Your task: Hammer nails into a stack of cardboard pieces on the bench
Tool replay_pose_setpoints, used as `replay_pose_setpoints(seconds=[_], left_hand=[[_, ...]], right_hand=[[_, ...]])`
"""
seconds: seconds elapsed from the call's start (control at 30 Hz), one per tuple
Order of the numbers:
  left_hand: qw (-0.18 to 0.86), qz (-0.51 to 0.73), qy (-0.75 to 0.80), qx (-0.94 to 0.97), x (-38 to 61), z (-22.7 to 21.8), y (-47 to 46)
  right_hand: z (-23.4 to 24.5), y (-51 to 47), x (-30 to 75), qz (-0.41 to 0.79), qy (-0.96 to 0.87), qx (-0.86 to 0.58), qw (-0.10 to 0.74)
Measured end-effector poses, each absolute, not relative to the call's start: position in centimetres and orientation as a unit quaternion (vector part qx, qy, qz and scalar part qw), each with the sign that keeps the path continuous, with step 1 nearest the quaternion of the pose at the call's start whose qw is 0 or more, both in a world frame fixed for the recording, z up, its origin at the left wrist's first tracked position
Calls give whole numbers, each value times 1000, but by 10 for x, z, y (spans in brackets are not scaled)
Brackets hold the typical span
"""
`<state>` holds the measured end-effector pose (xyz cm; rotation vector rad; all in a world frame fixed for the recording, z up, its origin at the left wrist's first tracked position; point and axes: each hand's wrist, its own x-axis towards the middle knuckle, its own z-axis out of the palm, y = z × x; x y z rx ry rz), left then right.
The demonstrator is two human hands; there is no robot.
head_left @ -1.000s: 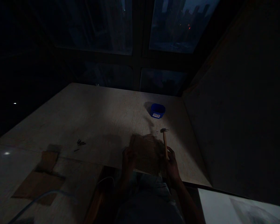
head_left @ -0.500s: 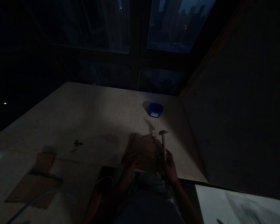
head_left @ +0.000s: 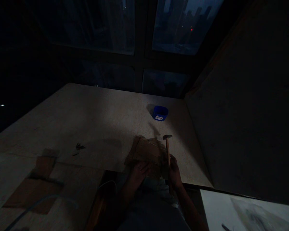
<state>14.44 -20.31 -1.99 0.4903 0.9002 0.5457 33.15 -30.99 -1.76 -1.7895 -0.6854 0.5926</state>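
Note:
In the head view, my right hand [head_left: 174, 171] is closed round the wooden handle of a hammer [head_left: 168, 149]. Its metal head points away from me, towards the back of the table. A brown, ragged-edged piece of corrugated cardboard [head_left: 145, 150] lies in front of my body, close beside the right hand. My left hand [head_left: 138, 173] is at the cardboard's near edge, its fingers bent over it. A small pale spot shows on those fingers, too dim to identify. Darkness hides the fingertips and the cardboard's near side.
A blue plastic tub [head_left: 160, 113] with a white label stands towards the back of the pale table [head_left: 106, 109]. Several small dark pieces, perhaps nails [head_left: 80, 147], lie left. Further left are flat cardboard pieces [head_left: 31, 194] and a cable [head_left: 33, 208]. A wall rises at right.
My left hand has moved slightly right and towards me along the cardboard, its fingers now more bent. The hammer has shifted a little left with my right hand.

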Motion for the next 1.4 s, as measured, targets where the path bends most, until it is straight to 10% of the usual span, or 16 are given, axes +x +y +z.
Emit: replay_pose_setpoints(seconds=[1.4], left_hand=[[609, 289, 495, 548, 157, -3, -105]], right_hand=[[2, -342, 291, 259, -338, -715, 554]])
